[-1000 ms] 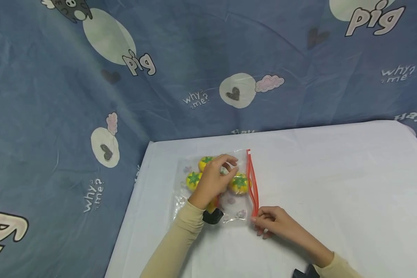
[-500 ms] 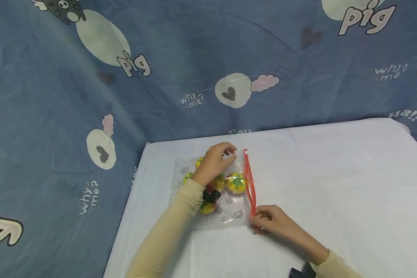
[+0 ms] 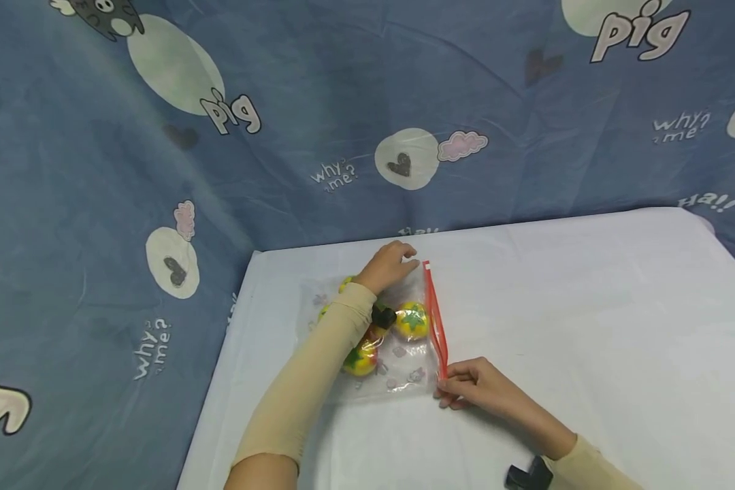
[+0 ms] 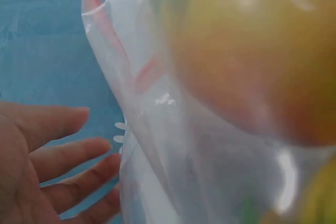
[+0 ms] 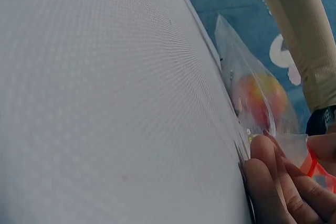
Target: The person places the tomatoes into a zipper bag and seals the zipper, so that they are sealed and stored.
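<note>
A clear zip bag with a red zip strip lies on the white table. Inside are several round yellow-red fruits with green star-shaped tops, partly covered by the left arm. My left hand reaches over the bag's far side, near the top end of the strip. The left wrist view shows its fingers spread beside the bag's edge, holding nothing. At the near end of the strip, my right hand pinches the bag's corner between thumb and fingers. A fruit shows through the plastic in the right wrist view.
The white-covered table extends to the right of the bag. A blue printed cloth hangs behind and to the left of it. Black wrist mounts sit at both sleeves.
My left hand has moved away from me over the bag, from above the fruits to its far edge near the strip's top end. The right hand keeps its pinch on the near corner.
</note>
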Available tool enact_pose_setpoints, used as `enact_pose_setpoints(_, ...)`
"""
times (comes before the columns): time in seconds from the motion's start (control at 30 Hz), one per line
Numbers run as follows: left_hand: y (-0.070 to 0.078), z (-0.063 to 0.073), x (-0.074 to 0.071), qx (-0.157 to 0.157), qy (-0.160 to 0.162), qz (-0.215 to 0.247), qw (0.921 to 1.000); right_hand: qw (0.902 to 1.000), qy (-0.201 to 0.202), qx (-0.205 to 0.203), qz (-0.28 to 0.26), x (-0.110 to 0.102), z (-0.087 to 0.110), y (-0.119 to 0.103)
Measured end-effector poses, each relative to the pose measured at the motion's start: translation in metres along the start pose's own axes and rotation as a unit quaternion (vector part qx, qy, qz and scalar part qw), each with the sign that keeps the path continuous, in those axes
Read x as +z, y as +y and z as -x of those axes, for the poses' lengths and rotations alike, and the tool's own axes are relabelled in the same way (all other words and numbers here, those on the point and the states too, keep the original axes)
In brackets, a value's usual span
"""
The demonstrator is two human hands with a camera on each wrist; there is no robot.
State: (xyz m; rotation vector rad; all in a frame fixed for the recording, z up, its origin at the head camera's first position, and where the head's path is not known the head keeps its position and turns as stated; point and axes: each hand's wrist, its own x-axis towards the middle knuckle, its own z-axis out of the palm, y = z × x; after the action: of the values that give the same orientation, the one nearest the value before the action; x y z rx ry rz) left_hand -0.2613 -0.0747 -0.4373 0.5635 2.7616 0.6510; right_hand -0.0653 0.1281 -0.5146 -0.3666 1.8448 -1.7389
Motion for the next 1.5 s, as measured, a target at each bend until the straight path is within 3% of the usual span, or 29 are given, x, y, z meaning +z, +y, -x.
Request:
enact_pose_setpoints(0.2,-0.001,-0.008,0.001,-0.023,-0.037,-0.002,0.9991,0.9998,0.001,0.000,-0.018,-0.001,0.000,0.000)
enact_pose_setpoints(0.6,-0.005,-0.012,0.006,-0.050,-0.006,0.010,0.9987,0.9978,0.052,0.025,-0.033,0.003,-0.003,-0.001)
enact_pose_setpoints(0.87,-0.006,-0.012,0.006,-0.061,0.010,0.022,0.9978,0.9978,0.056,0.022,-0.027,0.004,-0.003,-0.001)
enact_pose_setpoints(1.13,-0.011,-0.006,-0.003,-0.087,0.026,0.074,0.9931,0.9971,0.048,0.027,-0.052,0.000,-0.002,-0.002)
enact_pose_setpoints(1.5,-0.031,0.003,-0.026,-0.063,0.034,0.100,0.9924,0.9957,0.069,0.018,-0.059,-0.022,0.003,-0.006)
